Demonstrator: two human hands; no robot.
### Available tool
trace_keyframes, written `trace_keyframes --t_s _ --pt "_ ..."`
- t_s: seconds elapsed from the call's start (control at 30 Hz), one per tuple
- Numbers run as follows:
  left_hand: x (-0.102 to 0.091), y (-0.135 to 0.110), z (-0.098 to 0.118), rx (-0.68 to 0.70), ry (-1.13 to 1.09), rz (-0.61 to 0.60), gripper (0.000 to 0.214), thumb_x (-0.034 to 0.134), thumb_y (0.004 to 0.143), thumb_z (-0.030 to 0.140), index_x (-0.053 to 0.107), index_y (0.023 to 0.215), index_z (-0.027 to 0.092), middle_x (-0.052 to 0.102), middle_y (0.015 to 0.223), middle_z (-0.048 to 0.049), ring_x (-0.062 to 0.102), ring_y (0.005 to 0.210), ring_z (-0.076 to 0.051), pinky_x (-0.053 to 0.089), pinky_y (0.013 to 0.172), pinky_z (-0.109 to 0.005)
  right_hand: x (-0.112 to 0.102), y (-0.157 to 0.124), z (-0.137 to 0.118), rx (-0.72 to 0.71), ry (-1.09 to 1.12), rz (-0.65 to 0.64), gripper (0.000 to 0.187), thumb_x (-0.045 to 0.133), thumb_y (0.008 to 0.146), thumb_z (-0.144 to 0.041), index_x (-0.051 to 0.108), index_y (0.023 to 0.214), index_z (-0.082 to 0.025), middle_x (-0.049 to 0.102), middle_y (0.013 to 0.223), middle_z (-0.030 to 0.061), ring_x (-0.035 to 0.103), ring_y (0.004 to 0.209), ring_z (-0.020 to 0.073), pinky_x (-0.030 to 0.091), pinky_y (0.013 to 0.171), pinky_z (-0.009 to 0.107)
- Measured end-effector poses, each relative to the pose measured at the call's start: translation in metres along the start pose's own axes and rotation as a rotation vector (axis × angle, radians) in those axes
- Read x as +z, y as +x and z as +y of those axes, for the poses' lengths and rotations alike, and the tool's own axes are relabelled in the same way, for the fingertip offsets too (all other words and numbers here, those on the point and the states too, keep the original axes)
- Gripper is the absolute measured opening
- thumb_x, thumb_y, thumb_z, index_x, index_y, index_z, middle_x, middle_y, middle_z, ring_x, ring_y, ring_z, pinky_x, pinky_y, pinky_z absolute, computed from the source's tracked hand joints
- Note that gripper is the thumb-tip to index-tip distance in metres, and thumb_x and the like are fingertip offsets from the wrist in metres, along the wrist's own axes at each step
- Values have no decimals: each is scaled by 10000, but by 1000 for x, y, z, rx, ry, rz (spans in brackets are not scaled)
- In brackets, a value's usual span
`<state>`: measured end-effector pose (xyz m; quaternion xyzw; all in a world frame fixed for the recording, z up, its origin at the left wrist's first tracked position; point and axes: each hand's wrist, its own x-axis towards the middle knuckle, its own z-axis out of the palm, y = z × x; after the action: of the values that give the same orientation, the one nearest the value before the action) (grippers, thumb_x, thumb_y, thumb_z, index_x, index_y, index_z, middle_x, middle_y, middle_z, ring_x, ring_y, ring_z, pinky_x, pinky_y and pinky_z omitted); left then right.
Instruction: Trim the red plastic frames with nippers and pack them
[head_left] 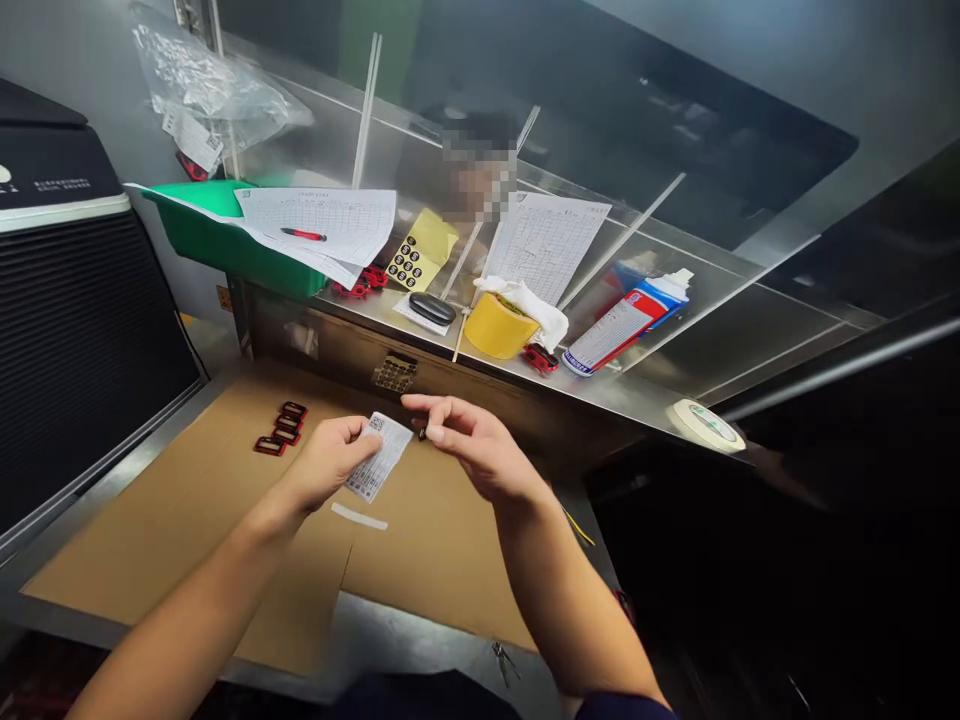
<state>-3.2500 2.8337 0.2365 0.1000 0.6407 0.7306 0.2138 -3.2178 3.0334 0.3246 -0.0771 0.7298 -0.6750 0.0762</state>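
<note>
The left hand (326, 465) grips a white printed label sheet with a QR code (379, 455) between thumb and fingers. The right hand (480, 450) hovers just beside the sheet, fingers curled and pinched on a small dark piece (422, 433), too small to identify. Both hands are above a flat brown cardboard sheet (187, 530). On it, left of the hands, lie small red-and-black rectangular parts (282, 430) in an overlapping row, and a narrow white strip (360, 516) lies nearer. Farther off, on a stainless steel shelf (645, 395), sit a yellow tape roll (491, 325), a crumpled white cloth (529, 312) and a black-dotted yellow sticker sheet (418, 250). Right, a pale masking tape roll (709, 425) rests on the shelf's edge.
</note>
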Motion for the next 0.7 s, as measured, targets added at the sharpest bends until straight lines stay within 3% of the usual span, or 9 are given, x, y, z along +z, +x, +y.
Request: trace_keyframes --t_s 0.1,0.2,0.3,0.4,0.57,0.7 --pt "17 -29 -14 -130 -29 -60 307 677 731 441 625 752 139 586 623 17 490 503 -98 371 481 -207 10 -46 39 73 240 58 284 835 762 -333 654 963 -250 659 1318 61 603 1213 244 472 1049 435" --pt "37 -48 -26 -204 -37 -58 262 690 739 394 624 711 142 559 596 35 457 497 -76 333 478 -186 15 -77 66 109 366 140 500 872 718 -256 645 1156 -336 667 1246 18 619 1162 224 520 966 385" --pt "58 -61 -36 -254 -40 -58 245 725 723 356 640 664 134 548 547 32 442 468 -75 292 452 -189 15 -107 84 160 376 256 737 882 695 -209 564 1334 -393 694 1092 -9 661 906 160 547 825 315" --pt "81 -75 -47 -284 -66 -63 252 787 675 350 690 712 120 601 561 1 491 475 -99 313 447 -202 11 -136 100 179 368 366 831 858 722 -226 476 1451 -335 678 830 -34 605 703 130 524 696 276" --pt "138 -108 -77 -170 -299 154 451 802 689 420 709 1047 162 740 1028 -84 661 902 -186 519 741 -255 13 -173 127 12 410 713 816 814 771 -271 416 1484 -296 625 832 -47 605 782 119 519 780 268" --pt "185 -130 -101 -87 -484 370 451 735 776 474 714 1056 121 741 1072 -143 677 998 -243 537 867 -341 27 -193 145 9 465 763 770 793 799 -285 417 1470 -315 589 858 -45 599 805 114 527 810 281"
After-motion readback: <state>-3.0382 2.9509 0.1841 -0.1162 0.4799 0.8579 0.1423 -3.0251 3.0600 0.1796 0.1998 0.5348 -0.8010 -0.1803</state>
